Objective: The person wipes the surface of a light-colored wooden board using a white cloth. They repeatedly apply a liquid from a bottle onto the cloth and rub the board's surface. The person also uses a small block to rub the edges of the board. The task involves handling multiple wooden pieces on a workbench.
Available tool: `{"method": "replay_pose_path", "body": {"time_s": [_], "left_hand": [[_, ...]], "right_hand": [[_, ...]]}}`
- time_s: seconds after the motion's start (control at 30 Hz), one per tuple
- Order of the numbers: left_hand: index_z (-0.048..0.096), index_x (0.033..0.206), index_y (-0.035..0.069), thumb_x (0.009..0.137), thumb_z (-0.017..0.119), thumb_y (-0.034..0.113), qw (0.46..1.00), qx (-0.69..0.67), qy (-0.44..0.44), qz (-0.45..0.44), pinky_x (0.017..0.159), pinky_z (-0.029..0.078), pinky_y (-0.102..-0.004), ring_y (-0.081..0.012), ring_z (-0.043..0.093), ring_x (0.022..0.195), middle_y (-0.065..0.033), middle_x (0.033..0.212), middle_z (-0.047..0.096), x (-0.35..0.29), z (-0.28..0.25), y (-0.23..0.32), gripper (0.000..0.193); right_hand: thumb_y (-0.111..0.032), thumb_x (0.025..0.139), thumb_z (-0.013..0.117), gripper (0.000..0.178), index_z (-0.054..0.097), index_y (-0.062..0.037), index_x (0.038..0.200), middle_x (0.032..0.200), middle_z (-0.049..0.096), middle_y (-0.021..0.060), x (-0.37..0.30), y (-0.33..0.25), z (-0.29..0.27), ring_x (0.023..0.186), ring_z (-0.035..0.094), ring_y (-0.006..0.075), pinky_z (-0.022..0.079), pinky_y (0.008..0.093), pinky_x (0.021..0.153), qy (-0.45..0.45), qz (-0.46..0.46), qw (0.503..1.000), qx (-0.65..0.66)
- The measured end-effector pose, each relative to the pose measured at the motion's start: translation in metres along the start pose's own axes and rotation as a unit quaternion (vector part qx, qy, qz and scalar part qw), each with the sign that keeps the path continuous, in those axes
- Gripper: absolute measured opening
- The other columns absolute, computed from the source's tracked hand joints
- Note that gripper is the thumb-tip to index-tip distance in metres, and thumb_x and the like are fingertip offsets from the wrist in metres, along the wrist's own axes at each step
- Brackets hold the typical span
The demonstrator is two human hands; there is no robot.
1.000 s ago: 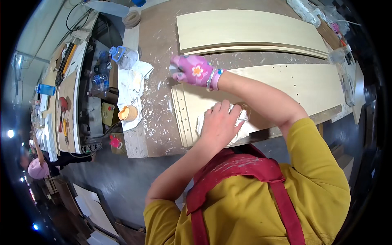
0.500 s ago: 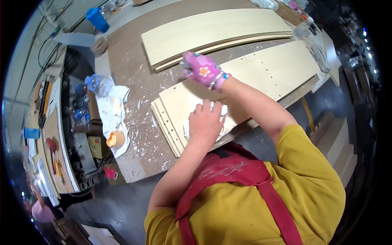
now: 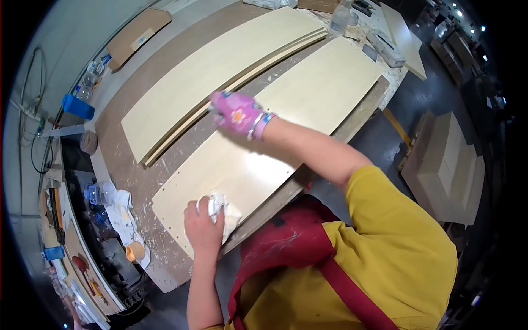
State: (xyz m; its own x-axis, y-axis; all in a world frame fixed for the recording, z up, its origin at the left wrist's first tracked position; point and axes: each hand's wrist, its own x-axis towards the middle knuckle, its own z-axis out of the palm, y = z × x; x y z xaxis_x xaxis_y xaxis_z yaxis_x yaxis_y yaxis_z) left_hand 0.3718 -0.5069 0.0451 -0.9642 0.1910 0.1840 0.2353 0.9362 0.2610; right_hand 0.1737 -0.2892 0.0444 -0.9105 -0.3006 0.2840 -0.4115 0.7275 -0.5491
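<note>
My bare left hand is closed on a crumpled white cloth, pressed against the left end of a long pale board. Small dark holes dot that end of the board. Over the board's far long edge is my right hand, in a pink flowered glove, its fingers curled. What those fingers hold, if anything, is hidden. Beyond it lies a stack of similar pale boards, with a narrow gap between the two.
White specks cover the brown worktable. At its left are a clear bottle, a white rag and an orange-topped roll. A blue cup stands farther back. Another clear bottle is at the far right, with cartons below.
The view has swung, shifting the table. My left hand and cloth are nearer the board's left end. The near board's right part, earlier dotted with holes, now looks plain, and its stepped left end no longer shows.
</note>
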Motion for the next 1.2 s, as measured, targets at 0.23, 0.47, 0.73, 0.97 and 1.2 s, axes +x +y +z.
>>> {"method": "replay_pose_path", "body": {"time_s": [0.23,0.47,0.73,0.97,1.2], "left_hand": [[0.058,0.112,0.006,0.079,0.071,0.021,0.992,-0.019,-0.079,-0.1,0.079,0.047,-0.0438,-0.0354,0.057,0.094,-0.0151,0.102,0.055,0.038,-0.008,0.053,0.039],[0.057,0.114,0.006,0.082,0.069,0.025,0.996,-0.013,-0.081,-0.031,0.08,0.047,-0.045,-0.0382,0.055,0.096,-0.0183,0.105,0.054,0.153,0.054,0.155,0.039],[0.052,0.117,0.003,0.083,0.068,0.02,0.993,-0.014,-0.095,-0.066,0.083,0.045,-0.0458,-0.04,0.054,0.099,-0.0188,0.107,0.052,0.155,0.062,0.158,0.041],[0.052,0.117,0.002,0.083,0.068,0.017,0.992,-0.011,-0.098,-0.078,0.084,0.045,-0.0458,-0.0402,0.053,0.098,-0.0186,0.107,0.052,0.158,0.065,0.161,0.041],[0.053,0.119,-0.001,0.086,0.068,0.019,0.931,-0.221,-0.159,-0.243,0.087,0.048,-0.035,-0.0252,0.062,0.099,-0.0171,0.109,0.063,0.173,0.057,0.137,0.041]], "right_hand": [[-0.015,0.086,0.054,0.014,0.053,-0.0045,0.095,0.086,0.062,0.0181,0.001,0.104,-0.096,0.079,0.062,0.0361,0.05,0.0434,0.068,-0.002,0.066,0.996,0.055],[-0.011,0.082,0.057,0.019,0.055,0.0011,0.096,0.083,0.064,0.0196,0.014,0.134,-0.097,0.076,0.066,0.0367,0.052,0.0446,0.069,-0.042,-0.027,0.999,0.003],[-0.03,0.091,0.047,0.029,0.057,-0.0069,0.076,0.064,0.058,0.0054,0.015,0.278,-0.194,0.058,0.058,0.0201,0.047,0.0326,0.053,0.032,0.082,0.992,-0.094],[-0.033,0.09,0.051,0.029,0.058,-0.0062,0.081,0.073,0.063,0.0098,0.012,0.385,-0.264,0.063,0.063,0.0244,0.049,0.0347,0.058,0.073,0.187,0.973,-0.112],[-0.023,0.088,0.062,0.035,0.057,-0.001,0.114,0.09,0.068,0.016,-0.022,0.421,-0.3,0.079,0.066,0.0255,0.052,0.0359,0.07,0.224,0.212,0.951,-0.005]]}}
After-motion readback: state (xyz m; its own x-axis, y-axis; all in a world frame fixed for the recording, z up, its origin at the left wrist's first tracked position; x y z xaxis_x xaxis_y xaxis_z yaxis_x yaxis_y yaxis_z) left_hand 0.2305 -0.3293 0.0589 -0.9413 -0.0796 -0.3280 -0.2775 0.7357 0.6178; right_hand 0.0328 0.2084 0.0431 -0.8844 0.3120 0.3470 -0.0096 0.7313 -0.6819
